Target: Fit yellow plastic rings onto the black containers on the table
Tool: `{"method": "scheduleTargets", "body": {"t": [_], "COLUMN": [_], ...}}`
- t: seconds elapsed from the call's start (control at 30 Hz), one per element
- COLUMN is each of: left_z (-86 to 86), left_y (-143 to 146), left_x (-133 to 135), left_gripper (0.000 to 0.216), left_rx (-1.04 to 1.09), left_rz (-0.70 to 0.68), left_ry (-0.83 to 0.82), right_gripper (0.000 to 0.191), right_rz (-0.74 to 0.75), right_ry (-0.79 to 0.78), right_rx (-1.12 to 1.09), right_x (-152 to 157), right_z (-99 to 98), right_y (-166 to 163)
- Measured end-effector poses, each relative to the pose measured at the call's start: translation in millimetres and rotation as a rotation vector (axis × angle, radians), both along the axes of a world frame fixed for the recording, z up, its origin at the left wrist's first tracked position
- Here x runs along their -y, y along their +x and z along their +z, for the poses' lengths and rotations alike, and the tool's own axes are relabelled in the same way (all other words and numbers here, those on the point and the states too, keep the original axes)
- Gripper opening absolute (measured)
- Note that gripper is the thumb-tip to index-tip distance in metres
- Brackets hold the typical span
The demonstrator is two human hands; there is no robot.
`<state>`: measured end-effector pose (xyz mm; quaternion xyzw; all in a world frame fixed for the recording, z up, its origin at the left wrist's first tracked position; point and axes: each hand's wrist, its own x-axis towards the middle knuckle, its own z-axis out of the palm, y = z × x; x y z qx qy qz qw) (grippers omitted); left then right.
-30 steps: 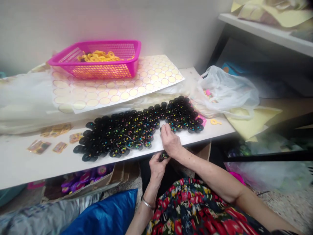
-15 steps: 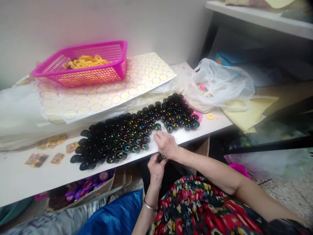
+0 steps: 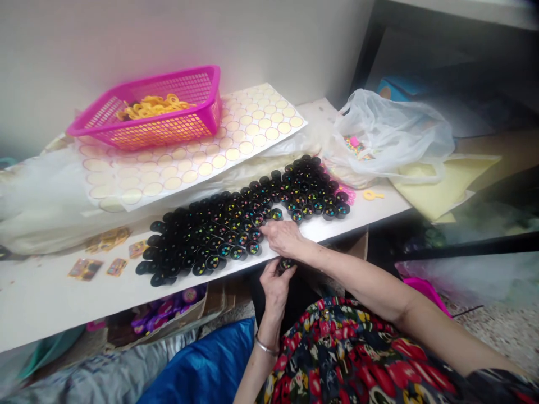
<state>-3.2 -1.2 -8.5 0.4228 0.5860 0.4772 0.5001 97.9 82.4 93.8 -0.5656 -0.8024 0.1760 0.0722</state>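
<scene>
Left hand (image 3: pixel 275 283): below the front edge of the white counter (image 3: pixel 63 297), fingers curled up, pinching a small black round cap with coloured dots (image 3: pixel 286 262) at the fingertips.

Right hand (image 3: pixel 284 235): just at 12 o'clock of the left, lying palm-down on the counter edge with fingers close together and pointing to 9 o'clock. The tips touch the near row of a block of black round caps (image 3: pixel 227 224); cannot tell if they grip one.

The block runs from 8 to 2 o'clock across the counter.

Beyond it, 11 o'clock: white sheet of pale round stickers (image 3: pixel 252 134), with a pink plastic mesh basket (image 3: pixel 168 126) of yellow plastic rings (image 3: pixel 151 105) on it.

2 o'clock: crumpled clear plastic bag (image 3: pixel 391 140), just beside the block's far end.
</scene>
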Motion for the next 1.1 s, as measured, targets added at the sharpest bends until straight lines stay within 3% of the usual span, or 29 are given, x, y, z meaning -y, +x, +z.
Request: {"method": "scheduleTargets", "body": {"t": [0.43,0.67,1.1], "left_z": [-1.5,-2.0,-2.9], "left_y": [-2.1,-2.2,-3.3], "left_x": [2.7,2.8,2.1], "left_gripper": [0.032,0.033,0.033], "left_rx": [-0.038,-0.017,-0.022], "left_rz": [-0.048,-0.027,-0.03], "left_ry": [0.06,0.061,0.045], "right_gripper": [0.034,0.042,0.045], "right_rz": [-0.093,-0.01,-0.01], "right_ry": [0.061,0.05,-0.007], "right_rx": [0.016,-0.007,0.105], "right_x": [11.6,5.5,-7.2], "right_z": [-13.4,-5.3,4.2], "right_y": [-1.0,-1.2,-10.5]}}
